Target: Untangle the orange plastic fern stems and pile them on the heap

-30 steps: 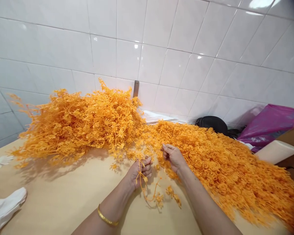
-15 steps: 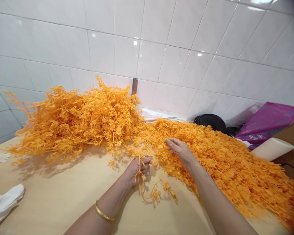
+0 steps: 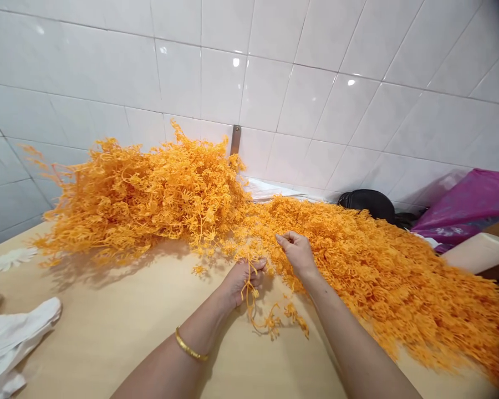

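Observation:
In the middle of the head view my left hand (image 3: 246,280) is closed around a thin orange artificial sprig (image 3: 270,322), whose stem droops over the fingers toward the tabletop. To its right, my right hand (image 3: 298,252) is raised with thumb and fingers pinched together; whatever is between the tips is too small to make out. It hovers over the near edge of a low spread of orange sprigs (image 3: 382,277). A taller heap of the same orange sprigs (image 3: 158,194) stands at the left, behind my left hand.
A white cloth (image 3: 16,343) and a white flower-shaped piece (image 3: 11,259) lie on the table (image 3: 120,332) at left. Along the tiled wall (image 3: 224,83) sit a black case (image 3: 368,204), a purple bag (image 3: 469,205) and a cream-coloured roll-like object (image 3: 482,252).
My right hand's fingers have drawn together into a pinch. My left hand still grips the sprig. The whole view has shifted slightly.

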The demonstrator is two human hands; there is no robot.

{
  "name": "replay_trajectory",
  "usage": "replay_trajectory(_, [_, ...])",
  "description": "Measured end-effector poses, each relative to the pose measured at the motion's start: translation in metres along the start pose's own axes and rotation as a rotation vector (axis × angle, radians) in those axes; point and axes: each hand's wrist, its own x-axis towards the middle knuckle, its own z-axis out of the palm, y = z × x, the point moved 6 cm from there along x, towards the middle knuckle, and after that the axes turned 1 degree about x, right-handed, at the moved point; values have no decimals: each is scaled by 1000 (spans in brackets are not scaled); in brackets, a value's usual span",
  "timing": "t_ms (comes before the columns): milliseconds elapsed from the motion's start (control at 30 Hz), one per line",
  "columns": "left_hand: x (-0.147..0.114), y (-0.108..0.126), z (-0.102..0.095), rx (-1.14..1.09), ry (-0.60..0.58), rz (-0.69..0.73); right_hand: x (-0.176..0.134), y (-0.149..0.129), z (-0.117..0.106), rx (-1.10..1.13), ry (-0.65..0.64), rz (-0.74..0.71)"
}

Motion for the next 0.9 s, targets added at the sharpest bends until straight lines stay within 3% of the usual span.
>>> replay_trajectory(167, [0, -1, 0, -47, -30, 10, 27, 7, -47, -5, 188, 64])
replay_trajectory(267, [2, -1, 0, -26, -24, -3, 28, -4, -67, -50, 134, 3])
replay_trajectory(333, [2, 0, 1, -9, -21, 2, 16, -19, -57, -135, -23, -115])
replay_trajectory(467, [2, 1, 2, 18, -50, -3, -23, -41, -12, -221, -348, -297])
replay_trajectory(600, [2, -2, 1, 23, -63, -18, -41, -47, 19, -181, -539, -371])
replay_trajectory(667, [3, -4, 1, 24, -59, -32, -38, -43, 20, -151, -501, -349])
replay_trajectory(800, [4, -3, 2, 51, -50, 2, -25, -24, 8, -122, -209, -170])
replay_trajectory(900, [2, -1, 3, 59, -45, 30, -14, -13, -2, -188, -54, -131])
